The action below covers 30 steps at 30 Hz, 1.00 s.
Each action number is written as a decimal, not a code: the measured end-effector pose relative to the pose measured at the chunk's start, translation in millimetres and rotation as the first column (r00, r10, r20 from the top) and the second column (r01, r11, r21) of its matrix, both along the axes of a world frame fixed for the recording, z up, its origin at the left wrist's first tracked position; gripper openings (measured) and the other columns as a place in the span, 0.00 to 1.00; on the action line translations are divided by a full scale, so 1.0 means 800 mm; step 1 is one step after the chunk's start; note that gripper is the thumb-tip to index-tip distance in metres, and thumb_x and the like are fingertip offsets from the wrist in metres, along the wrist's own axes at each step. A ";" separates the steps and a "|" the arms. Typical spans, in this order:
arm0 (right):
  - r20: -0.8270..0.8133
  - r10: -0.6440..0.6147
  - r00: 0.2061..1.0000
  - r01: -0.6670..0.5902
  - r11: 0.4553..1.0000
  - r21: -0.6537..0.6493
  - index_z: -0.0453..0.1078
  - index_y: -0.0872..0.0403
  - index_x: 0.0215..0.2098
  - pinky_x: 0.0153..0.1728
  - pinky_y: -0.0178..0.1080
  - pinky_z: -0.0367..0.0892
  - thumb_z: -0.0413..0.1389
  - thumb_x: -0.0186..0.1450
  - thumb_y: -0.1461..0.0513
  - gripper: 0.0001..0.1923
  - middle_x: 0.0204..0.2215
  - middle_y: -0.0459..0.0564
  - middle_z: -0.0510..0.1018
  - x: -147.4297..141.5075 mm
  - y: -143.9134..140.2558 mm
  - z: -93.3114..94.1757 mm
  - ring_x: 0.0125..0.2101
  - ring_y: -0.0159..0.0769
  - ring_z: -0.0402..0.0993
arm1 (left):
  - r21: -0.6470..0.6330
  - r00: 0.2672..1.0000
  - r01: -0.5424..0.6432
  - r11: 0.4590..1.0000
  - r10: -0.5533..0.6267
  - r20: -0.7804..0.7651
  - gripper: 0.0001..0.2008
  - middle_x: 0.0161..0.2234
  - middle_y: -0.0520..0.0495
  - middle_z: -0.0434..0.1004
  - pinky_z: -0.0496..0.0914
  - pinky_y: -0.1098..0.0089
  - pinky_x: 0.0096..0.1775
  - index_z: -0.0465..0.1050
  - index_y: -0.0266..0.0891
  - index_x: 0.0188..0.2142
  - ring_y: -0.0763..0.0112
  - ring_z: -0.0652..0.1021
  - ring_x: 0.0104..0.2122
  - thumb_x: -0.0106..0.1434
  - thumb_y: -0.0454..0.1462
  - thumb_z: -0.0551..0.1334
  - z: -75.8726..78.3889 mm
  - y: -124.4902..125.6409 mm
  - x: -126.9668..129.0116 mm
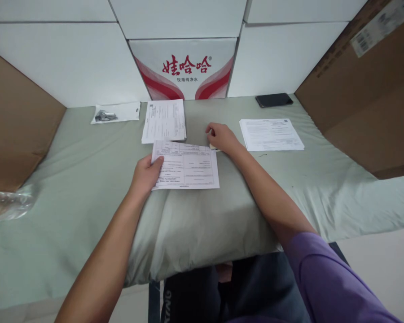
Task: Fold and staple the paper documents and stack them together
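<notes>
Your left hand (144, 174) pinned the form (186, 165) at centre frame, thumb on top of its left edge and fingers apparently beneath, a grasping grip that kept the sheet flat on the green-covered desk (87, 170). Your right hand (222, 137) rested just beyond the form's upper right corner, fingers curled over a small object I could not identify; whether that grip was clenched I cannot tell. A second sheet (164, 121) lay just above the form, a stack (271, 134) at right, a phone (274, 99) behind it, a small bag (116, 112) at upper left. Boxes (185, 67) walled the far edge. Nothing obstructed either hand.
</notes>
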State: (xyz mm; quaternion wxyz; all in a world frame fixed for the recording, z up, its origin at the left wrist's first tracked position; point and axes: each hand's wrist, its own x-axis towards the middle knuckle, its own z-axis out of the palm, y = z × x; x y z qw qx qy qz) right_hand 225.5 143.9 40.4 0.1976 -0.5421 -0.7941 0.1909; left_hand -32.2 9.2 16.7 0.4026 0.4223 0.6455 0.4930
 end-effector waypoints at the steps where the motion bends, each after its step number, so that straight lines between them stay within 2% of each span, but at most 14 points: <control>1: 0.002 -0.005 1.000 0.005 1.000 0.005 0.75 0.54 0.44 0.33 0.39 0.57 0.51 0.63 0.67 0.15 0.35 0.51 0.80 0.000 0.000 -0.001 0.34 0.38 0.70 | -0.001 1.000 0.001 1.000 -0.001 0.001 0.17 0.40 0.42 0.86 0.74 0.54 0.54 0.82 0.39 0.44 0.51 0.83 0.47 0.60 0.47 0.67 0.000 0.000 0.000; 12: 0.028 -0.028 0.999 0.028 0.999 0.018 0.75 0.53 0.45 0.34 0.39 0.58 0.51 0.64 0.66 0.14 0.36 0.51 0.80 -0.002 0.003 -0.002 0.35 0.38 0.70 | -0.001 0.999 -0.018 1.000 0.017 -0.032 0.18 0.40 0.42 0.86 0.76 0.55 0.52 0.82 0.39 0.44 0.50 0.82 0.47 0.60 0.48 0.67 -0.002 0.000 -0.001; 18: 0.105 -0.061 0.993 0.062 0.998 -0.004 0.75 0.51 0.45 0.36 0.40 0.60 0.50 0.67 0.64 0.14 0.41 0.53 0.81 -0.006 0.000 0.002 0.38 0.42 0.72 | -0.001 0.999 -0.015 1.000 0.015 -0.040 0.17 0.40 0.42 0.86 0.76 0.56 0.52 0.83 0.38 0.44 0.51 0.83 0.47 0.61 0.46 0.67 0.000 0.000 0.000; 21: 0.201 -0.018 0.979 0.019 1.000 -0.006 0.75 0.51 0.46 0.39 0.42 0.62 0.46 0.69 0.65 0.16 0.42 0.55 0.80 -0.008 -0.001 0.001 0.41 0.45 0.72 | -0.008 0.999 -0.030 1.000 0.030 -0.026 0.17 0.40 0.42 0.86 0.76 0.56 0.51 0.83 0.38 0.43 0.51 0.83 0.46 0.60 0.46 0.67 0.001 0.000 0.001; 24: 0.281 0.045 0.959 -0.055 0.998 0.030 0.72 0.54 0.48 0.44 0.46 0.62 0.44 0.69 0.67 0.17 0.46 0.60 0.79 -0.010 -0.002 0.000 0.47 0.50 0.70 | 0.001 0.999 -0.033 0.999 0.033 -0.017 0.19 0.40 0.40 0.85 0.76 0.55 0.51 0.82 0.36 0.44 0.51 0.83 0.46 0.60 0.47 0.67 0.000 0.001 0.001; 30: 0.347 0.036 0.937 -0.059 0.997 0.056 0.67 0.56 0.52 0.49 0.52 0.61 0.44 0.66 0.70 0.19 0.51 0.64 0.73 -0.013 -0.008 0.001 0.53 0.56 0.64 | 0.036 1.000 -0.011 0.999 0.011 0.013 0.18 0.42 0.42 0.85 0.75 0.55 0.54 0.82 0.38 0.45 0.53 0.83 0.47 0.61 0.46 0.67 -0.003 0.000 0.001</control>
